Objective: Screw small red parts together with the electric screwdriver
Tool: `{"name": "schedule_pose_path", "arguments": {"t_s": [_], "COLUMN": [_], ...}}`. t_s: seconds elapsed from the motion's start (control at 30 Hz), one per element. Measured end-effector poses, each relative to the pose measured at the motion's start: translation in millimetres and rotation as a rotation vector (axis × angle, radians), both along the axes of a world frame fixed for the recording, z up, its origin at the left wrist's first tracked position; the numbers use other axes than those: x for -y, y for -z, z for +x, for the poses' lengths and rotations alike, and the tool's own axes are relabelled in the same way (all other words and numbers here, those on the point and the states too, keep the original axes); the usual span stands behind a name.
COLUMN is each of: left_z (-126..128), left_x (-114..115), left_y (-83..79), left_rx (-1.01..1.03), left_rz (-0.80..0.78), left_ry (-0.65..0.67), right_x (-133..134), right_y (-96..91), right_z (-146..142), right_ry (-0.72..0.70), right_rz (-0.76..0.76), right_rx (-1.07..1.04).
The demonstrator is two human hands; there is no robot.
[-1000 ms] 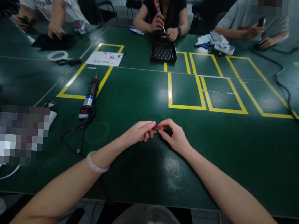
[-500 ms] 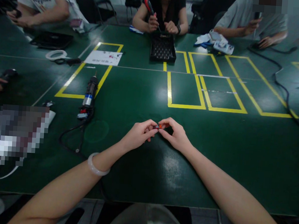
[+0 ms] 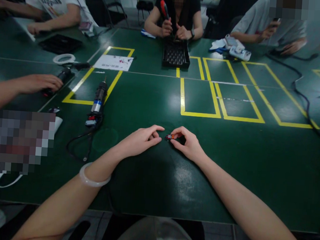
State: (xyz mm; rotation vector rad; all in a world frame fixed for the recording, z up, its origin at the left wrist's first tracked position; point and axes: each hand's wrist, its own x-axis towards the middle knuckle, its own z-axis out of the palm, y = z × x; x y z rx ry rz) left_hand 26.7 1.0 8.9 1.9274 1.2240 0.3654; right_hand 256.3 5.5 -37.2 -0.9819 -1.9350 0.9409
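Between the thumb and forefinger of my right hand (image 3: 185, 143) is a small red, orange and dark piece (image 3: 169, 137), too small for me to tell its kind. My left hand (image 3: 143, 140) is just to the left of it, apart from the piece. Its fingers are loosely extended, with a gap between thumb and forefinger and nothing held. Both hands are low over the green table (image 3: 156, 178). A pale bangle (image 3: 94, 177) circles my left wrist.
Left of my hands lies a black corded power tool (image 3: 98, 97) with a thin tip. Another person's hand (image 3: 46, 82) rests at a dark tool. Yellow tape frames (image 3: 200, 114), a printed sheet (image 3: 114, 62) and a black tray (image 3: 176, 55) are farther off; several people sit around.
My left hand has let go of the small piece and moved left; my right hand keeps it. The other person's hand at left has come farther in over the table.
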Motion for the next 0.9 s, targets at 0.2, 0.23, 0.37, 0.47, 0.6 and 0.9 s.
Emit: {"name": "schedule_pose_path", "arguments": {"t_s": [0.2, 0.23, 0.37, 0.47, 0.6, 0.9], "left_z": [-64.8, -79.4, -140.6, -176.9, -191.1, -117.7], "left_x": [14.5, 18.0, 33.0, 43.7, 49.3, 9.7], "left_y": [-28.8, -31.6, -34.3, -26.1, -10.2, -13.7], "left_rx": [-0.29, -0.347, -0.605, -0.858, -0.951, -0.975], "left_rz": [0.253, 0.294, 0.439, 0.415, 0.311, 0.211], "left_ry": [-0.262, -0.319, -0.505, -0.63, -0.607, -0.281], "right_x": [1.0, 1.1, 1.4, 1.3, 1.5, 1.7], "right_y": [-3.5, -3.4, -2.1, -1.3, -1.7, -2.5], "right_z": [-0.7, -0.8, -0.8, -0.8, -0.6, -1.1], "right_ry": [-0.004, -0.004, -0.007, -0.006, -0.002, 0.009], "right_rz": [-0.012, -0.012, -0.016, -0.023, -0.025, -0.019], "right_rx": [0.01, 0.008, -0.01, -0.013, -0.009, -0.012]}}
